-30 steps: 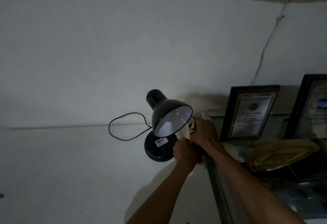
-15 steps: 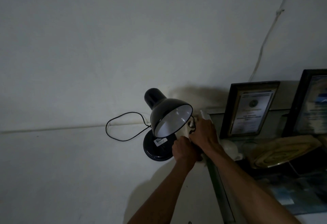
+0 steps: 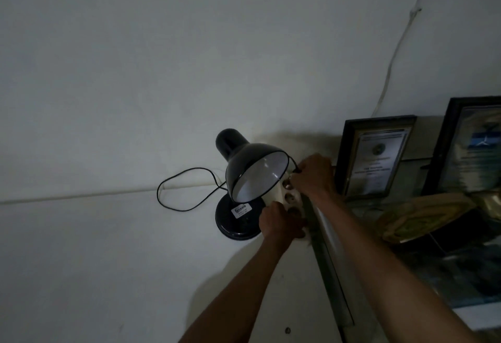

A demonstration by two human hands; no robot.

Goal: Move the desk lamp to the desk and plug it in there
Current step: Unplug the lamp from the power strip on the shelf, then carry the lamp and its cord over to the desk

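Note:
A black desk lamp (image 3: 245,177) stands on a white surface (image 3: 95,261) by the wall, its shade tilted toward me and unlit. Its black cord (image 3: 184,193) loops to the left of the base. A cream power strip (image 3: 291,197) with round sockets lies just right of the lamp. My left hand (image 3: 280,223) presses on the near end of the strip. My right hand (image 3: 313,176) pinches the lamp's plug (image 3: 296,171) at the strip's far end, the cord running up from my fingers behind the shade.
Two dark framed certificates (image 3: 375,157) lean against the wall on a glass-topped cabinet (image 3: 333,302) at the right. A gold ornament (image 3: 425,215) lies in front of them. A white cable (image 3: 393,55) runs up the wall.
My right hand has drawn back from the strip with the plug, uncovering two sockets. My left hand stays on the strip's near end.

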